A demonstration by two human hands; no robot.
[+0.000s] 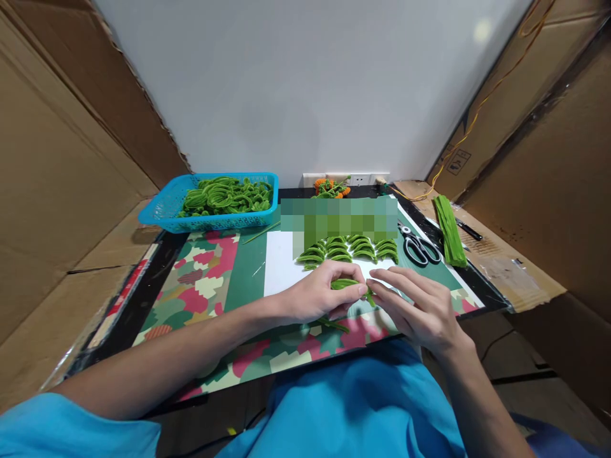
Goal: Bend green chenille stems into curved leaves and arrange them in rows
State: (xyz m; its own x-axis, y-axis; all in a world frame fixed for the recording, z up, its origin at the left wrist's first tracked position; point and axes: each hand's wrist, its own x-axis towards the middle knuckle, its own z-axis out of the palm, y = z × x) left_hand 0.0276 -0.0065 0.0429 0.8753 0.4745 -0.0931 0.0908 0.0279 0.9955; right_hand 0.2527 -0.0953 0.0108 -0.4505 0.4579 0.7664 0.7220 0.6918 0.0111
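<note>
A fuzzy green pipe-cleaner leaf (346,284) is held above the near part of the mat. My left hand (319,292) pinches it between thumb and curled fingers. At its right end, where a short green stem pokes down, my right hand (420,305) closes its fingertips on the leaf, the other fingers stretched out; its thumb is hidden. Just beyond my hands, several curved green leaf pieces (338,248) lie in rows on a white sheet (281,267). A loose green strand (334,326) lies below my left hand.
A blue plastic basket (214,222) of green pipe-cleaner pieces stands back left. Black-handled scissors (415,248), a green pipe-cleaner bundle (449,232) and a dark-handled tool (469,229) lie right. Orange-and-green pieces (329,187) sit at the back. Cardboard walls flank the table; a blurred patch covers part of it.
</note>
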